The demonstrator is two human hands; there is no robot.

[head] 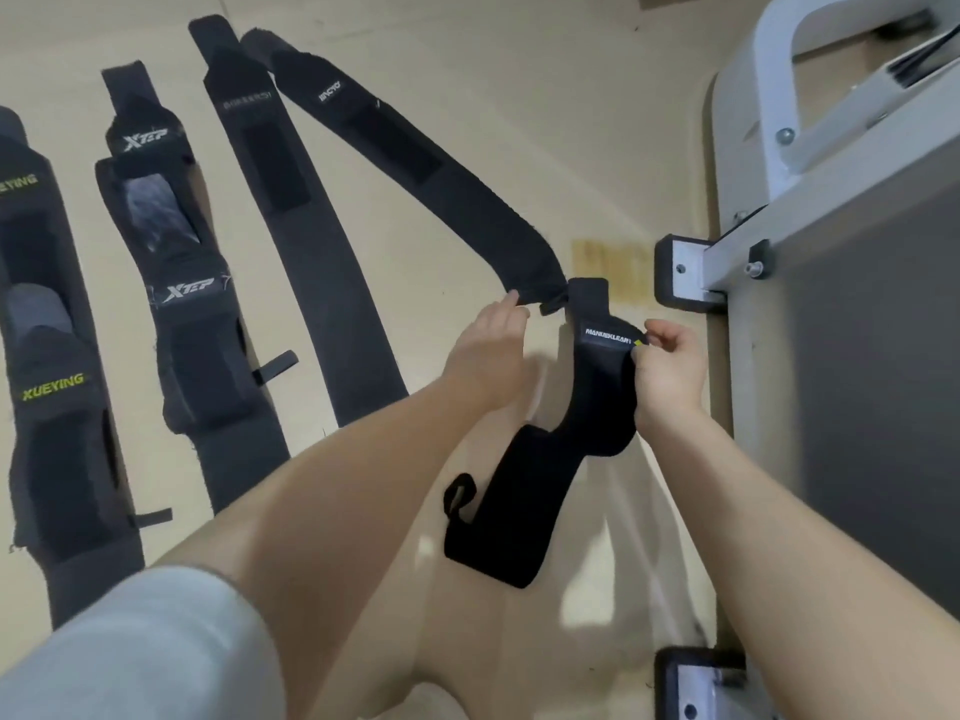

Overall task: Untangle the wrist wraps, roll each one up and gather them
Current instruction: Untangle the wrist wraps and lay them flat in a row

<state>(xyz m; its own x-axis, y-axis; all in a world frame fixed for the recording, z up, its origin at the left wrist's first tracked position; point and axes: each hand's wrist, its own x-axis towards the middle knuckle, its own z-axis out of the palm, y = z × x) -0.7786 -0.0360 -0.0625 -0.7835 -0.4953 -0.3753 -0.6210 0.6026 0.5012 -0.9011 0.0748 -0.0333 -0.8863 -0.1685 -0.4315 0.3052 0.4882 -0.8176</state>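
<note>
A black wrap (587, 407) labelled MANUEKLEAR is held off the floor (519, 122), its label end pinched by the curled fingers of the right hand (670, 366) while its lower end, with a thumb loop (457, 498), hangs slack toward the viewer. Its upper tip appears to be caught against the near end of a second, longer wrap (415, 163), which is gripped at that end by the left hand (493, 345) and trails away across the floor. The step in hand is judged to be the parting of these two: the joint is best peeled open slowly, each strap held close to the snag, so that neither is twisted or dragged over the others. Four more wraps (176, 283) are seen laid flat and apart to the left, none yet rolled. A grey metal frame (831, 163) is seen at right, close to the right hand.
</note>
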